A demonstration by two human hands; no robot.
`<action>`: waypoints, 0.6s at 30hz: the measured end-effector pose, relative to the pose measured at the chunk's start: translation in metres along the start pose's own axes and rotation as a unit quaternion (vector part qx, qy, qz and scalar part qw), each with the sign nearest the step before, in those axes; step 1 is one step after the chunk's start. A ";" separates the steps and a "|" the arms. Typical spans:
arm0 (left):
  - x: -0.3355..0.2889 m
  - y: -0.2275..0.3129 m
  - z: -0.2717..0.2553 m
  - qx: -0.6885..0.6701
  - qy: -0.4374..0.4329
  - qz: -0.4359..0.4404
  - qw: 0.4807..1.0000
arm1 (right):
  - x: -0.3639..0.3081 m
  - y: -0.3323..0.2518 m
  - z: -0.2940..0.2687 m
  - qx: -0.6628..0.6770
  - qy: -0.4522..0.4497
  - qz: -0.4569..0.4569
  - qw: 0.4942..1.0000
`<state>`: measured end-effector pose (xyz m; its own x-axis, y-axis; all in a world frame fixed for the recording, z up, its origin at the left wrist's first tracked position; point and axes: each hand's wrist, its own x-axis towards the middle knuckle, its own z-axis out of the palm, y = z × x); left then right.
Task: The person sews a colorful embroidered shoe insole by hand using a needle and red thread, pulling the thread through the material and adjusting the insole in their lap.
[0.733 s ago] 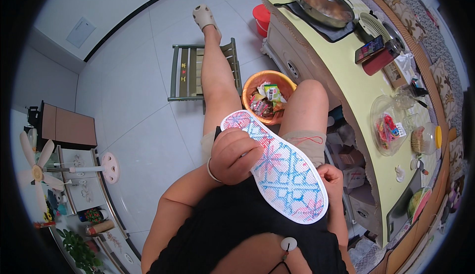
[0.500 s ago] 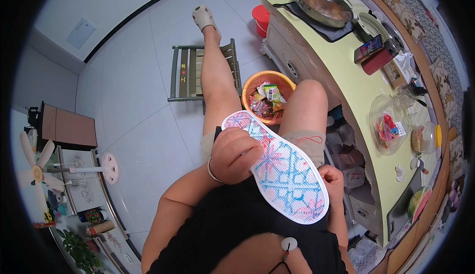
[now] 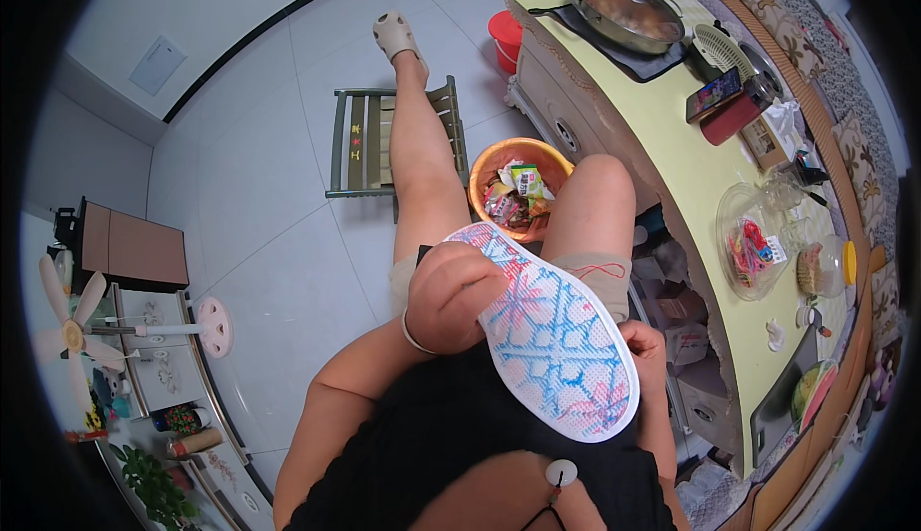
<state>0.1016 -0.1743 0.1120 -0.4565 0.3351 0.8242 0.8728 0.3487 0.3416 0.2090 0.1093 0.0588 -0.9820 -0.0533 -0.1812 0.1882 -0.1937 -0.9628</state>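
Note:
A shoe insole with a white rim and blue, pink and red stitching slants over my lap, its patterned face turned up. My left hand is closed at its upper left edge, with the fingers curled over the pattern. Whether a needle sits between those fingers is too small to tell. At the lower right edge, my right hand is closed on the rim, and part of it is hidden behind the insole. A loop of red thread lies on the shorts over my right thigh.
An orange bin holding wrappers stands between my legs. My left leg stretches over a folding stool. At right, a long table carries a lidded pan, a phone and a plastic tray. A fan stands far left.
The insole has slid slightly toward me, its far end now lower and more covered by my left hand. My left hand has turned a little; the right has hardly moved.

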 end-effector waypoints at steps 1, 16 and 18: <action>0.000 -0.001 0.000 0.001 -0.004 -0.004 1.000 | 0.000 0.001 -0.001 -0.006 -0.004 -0.001 1.000; 0.011 0.005 0.013 -0.085 -0.050 -0.083 0.992 | 0.036 -0.027 0.034 -0.091 0.007 -0.092 0.992; 0.009 0.007 0.020 -0.133 -0.066 -0.116 0.982 | 0.050 -0.045 0.050 -0.130 -0.016 -0.141 0.981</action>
<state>0.0999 -0.1520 0.1126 -0.6510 0.3903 0.6510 0.7493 0.1935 0.6333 0.1518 0.0662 0.1036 -0.9927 -0.0646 0.1020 -0.1054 0.0517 -0.9931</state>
